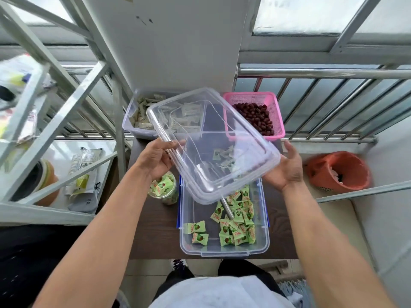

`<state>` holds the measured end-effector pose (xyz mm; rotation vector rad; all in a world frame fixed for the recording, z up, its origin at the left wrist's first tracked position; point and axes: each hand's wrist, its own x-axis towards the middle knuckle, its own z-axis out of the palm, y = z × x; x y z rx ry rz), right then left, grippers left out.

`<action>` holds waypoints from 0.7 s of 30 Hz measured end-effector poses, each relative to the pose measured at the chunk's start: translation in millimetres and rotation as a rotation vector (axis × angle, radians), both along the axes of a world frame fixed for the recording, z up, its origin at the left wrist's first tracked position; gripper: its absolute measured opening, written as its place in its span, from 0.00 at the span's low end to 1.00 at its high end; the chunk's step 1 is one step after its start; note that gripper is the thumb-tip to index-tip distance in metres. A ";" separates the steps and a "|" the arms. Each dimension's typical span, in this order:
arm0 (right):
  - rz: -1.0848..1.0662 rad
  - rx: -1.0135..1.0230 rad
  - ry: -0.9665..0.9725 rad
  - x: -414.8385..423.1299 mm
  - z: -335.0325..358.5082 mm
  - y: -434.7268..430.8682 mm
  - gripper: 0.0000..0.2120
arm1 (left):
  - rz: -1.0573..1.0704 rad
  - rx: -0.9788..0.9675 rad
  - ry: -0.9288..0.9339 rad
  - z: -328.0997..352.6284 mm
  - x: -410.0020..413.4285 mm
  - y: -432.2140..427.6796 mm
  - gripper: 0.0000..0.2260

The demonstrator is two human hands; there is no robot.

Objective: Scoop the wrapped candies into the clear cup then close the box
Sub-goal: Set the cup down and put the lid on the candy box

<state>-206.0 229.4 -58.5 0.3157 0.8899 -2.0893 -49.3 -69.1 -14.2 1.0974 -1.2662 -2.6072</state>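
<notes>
I hold a clear plastic lid (pixel 211 138) tilted in the air above the far half of the clear box (pixel 224 250). My left hand (pixel 155 158) grips its left edge and my right hand (pixel 287 167) holds its right edge. Green wrapped candies (pixel 235 221) lie in the box with a metal scoop (pixel 228 210), partly hidden under the lid. The clear cup (pixel 164 190) stands left of the box, filled with green candies.
A dark wooden table (pixel 155 236) carries another clear box of pale wrapped sweets (pixel 142 116) and a pink basket of red dates (pixel 255 114) at the back. A metal rack (pixel 55 107) stands on the left, an orange bin (pixel 338 172) on the right.
</notes>
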 end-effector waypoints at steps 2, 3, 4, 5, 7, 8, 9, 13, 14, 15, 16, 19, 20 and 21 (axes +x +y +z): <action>0.062 0.084 0.059 -1.1 -0.6 11.3 0.27 | -0.132 -0.043 -0.011 4.3 8.8 -2.3 0.12; 0.120 0.159 0.091 -1.9 -1.3 12.5 0.25 | -0.193 -0.061 -0.022 4.9 12.1 -2.2 0.13; 0.180 0.258 0.123 -1.0 -2.2 11.3 0.23 | -0.240 -0.075 -0.037 5.8 13.9 0.1 0.14; 0.239 0.364 0.149 1.4 -3.0 8.3 0.22 | -0.276 -0.106 -0.073 5.3 13.7 4.1 0.15; 0.255 0.563 0.234 11.2 -9.5 1.6 0.16 | -0.289 -0.265 -0.197 -1.8 11.6 15.2 0.17; 0.209 0.654 0.302 17.9 -13.3 -0.6 0.15 | -0.273 -0.378 -0.270 -7.0 9.8 23.2 0.18; 0.166 0.731 0.380 25.4 -16.3 -2.1 0.14 | -0.259 -0.501 -0.343 -12.8 8.0 31.2 0.19; 0.104 1.019 0.706 57.3 -24.7 -1.0 0.08 | -0.311 -0.862 -0.536 -24.4 8.1 68.8 0.26; 0.094 1.098 0.770 63.7 -26.2 1.0 0.09 | -0.322 -0.900 -0.544 -25.9 8.9 76.8 0.28; 0.081 1.158 0.812 68.6 -25.5 2.8 0.10 | -0.331 -0.934 -0.544 -27.2 9.3 82.7 0.29; 0.063 1.201 0.841 71.7 -26.1 4.3 0.12 | -0.333 -0.969 -0.535 -29.5 9.9 87.6 0.29; 0.080 1.266 0.845 76.5 -32.8 8.6 0.19 | -0.347 -1.029 -0.533 -39.6 10.6 94.0 0.31; 0.091 1.277 0.838 77.4 -34.2 9.6 0.21 | -0.351 -1.033 -0.539 -42.0 11.4 95.6 0.31; 0.095 1.287 0.819 78.6 -37.2 10.4 0.24 | -0.359 -1.038 -0.544 -43.2 12.5 97.8 0.31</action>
